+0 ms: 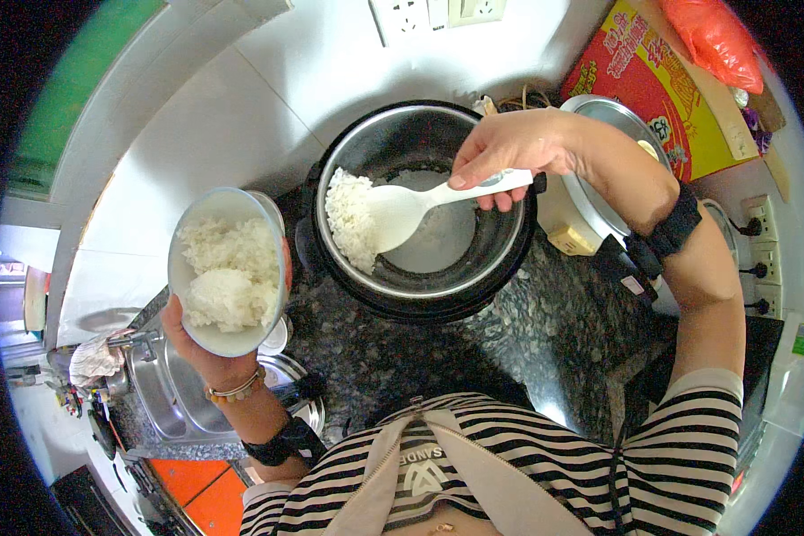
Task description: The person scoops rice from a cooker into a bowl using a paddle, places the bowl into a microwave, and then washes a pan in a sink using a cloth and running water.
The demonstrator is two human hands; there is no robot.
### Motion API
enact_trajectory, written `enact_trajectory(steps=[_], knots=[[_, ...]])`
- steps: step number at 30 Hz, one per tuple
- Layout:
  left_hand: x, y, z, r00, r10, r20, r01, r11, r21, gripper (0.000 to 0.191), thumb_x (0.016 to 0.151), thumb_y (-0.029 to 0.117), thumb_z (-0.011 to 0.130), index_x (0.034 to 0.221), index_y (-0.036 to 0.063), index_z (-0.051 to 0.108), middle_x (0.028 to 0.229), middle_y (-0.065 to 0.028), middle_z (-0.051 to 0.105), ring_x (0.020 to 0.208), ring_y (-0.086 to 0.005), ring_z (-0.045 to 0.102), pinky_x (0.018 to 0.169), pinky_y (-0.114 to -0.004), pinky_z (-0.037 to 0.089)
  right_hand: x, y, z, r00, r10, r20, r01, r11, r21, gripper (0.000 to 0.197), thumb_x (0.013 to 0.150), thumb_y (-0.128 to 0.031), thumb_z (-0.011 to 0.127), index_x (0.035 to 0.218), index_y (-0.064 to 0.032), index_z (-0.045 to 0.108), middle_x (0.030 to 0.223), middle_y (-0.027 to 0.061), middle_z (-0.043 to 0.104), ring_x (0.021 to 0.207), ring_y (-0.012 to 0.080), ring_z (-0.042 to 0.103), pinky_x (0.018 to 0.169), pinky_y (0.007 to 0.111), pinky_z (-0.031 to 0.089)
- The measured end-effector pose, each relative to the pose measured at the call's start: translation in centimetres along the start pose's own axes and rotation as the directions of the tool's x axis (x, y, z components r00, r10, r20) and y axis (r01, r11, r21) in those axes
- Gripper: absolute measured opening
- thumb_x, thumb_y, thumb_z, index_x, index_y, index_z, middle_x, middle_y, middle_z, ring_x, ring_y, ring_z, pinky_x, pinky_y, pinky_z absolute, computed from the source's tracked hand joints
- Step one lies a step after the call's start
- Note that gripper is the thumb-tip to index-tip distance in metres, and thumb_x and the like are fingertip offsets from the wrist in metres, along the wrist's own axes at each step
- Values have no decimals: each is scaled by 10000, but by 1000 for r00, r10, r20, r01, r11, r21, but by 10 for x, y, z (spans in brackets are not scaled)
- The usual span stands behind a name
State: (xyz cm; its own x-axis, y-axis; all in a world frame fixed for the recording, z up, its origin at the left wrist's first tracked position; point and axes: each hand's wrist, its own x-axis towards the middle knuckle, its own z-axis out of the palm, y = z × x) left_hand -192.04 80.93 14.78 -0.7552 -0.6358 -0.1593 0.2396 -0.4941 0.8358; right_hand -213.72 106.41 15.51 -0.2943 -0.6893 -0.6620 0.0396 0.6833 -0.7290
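Note:
My right hand point(502, 157) grips the handle of a white rice paddle point(402, 213) above an open electric cooker point(423, 309). A heap of cooked white rice point(350, 218) clings to the paddle's tip, over the left side of the cooker's rim. Inside the metal inner pot point(502, 244), more rice point(439, 231) lies at the bottom, partly hidden by the paddle and my hand. To the left of the cooker, my left hand point(204, 348) supports a light-coloured bowl point(228, 345) from below. Two mounds of rice point(231, 275) fill much of the bowl, which is tilted towards me.
The cooker stands on a dark speckled stone counter point(415, 362) against a white wall point(241, 134). A metal sink point(187, 388) with a tap point(141, 340) lies at left. At right are a round metal-rimmed appliance point(616, 208), a red and yellow box point(643, 87) and wall sockets point(764, 261).

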Motion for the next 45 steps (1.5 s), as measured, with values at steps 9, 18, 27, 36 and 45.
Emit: enact_trajectory(steps=[9,18,27,36,45], knots=[[-1,-1,-10,991,-113,70,110,993,50,564,738,379,449,1146,-1,359,1121,-164,435,1003,-292,459,819,-414,409,-45,29,-3,988,-86,-130,120,953,279,299,731,-313,587,817,-27,564,629,38,567,493,95,526,419,182,405],[-8,-21,33,917,-189,351,90,956,281,475,723,246,512,1086,-26,372,1009,-123,496,904,-183,522,780,-287,433,-89,-17,43,875,-207,-438,200,978,-62,258,761,-290,560,761,-33,577,582,-14,527,479,43,486,410,156,367],[-11,-36,50,914,-182,362,150,982,114,574,709,242,559,1136,-3,263,1048,-118,425,1004,-189,451,849,-317,385,-101,-28,131,353,-822,-447,-93,445,-891,195,661,-121,607,825,-48,531,550,69,427,486,226,487,419,322,384],[-14,-35,43,838,-209,504,226,974,27,548,697,213,538,1128,-3,278,1056,-111,427,1021,-193,437,870,-327,364,-117,-19,125,245,-802,-545,14,565,-825,172,649,-77,632,803,-26,576,598,80,519,470,199,506,416,289,401],[-18,-33,46,824,-242,512,210,970,121,558,657,194,569,1108,-2,308,1008,-103,451,943,-163,471,814,-289,389,-102,-12,132,258,-913,-317,-48,315,-948,286,612,-92,645,882,-38,569,683,56,521,528,179,510,449,271,410]])
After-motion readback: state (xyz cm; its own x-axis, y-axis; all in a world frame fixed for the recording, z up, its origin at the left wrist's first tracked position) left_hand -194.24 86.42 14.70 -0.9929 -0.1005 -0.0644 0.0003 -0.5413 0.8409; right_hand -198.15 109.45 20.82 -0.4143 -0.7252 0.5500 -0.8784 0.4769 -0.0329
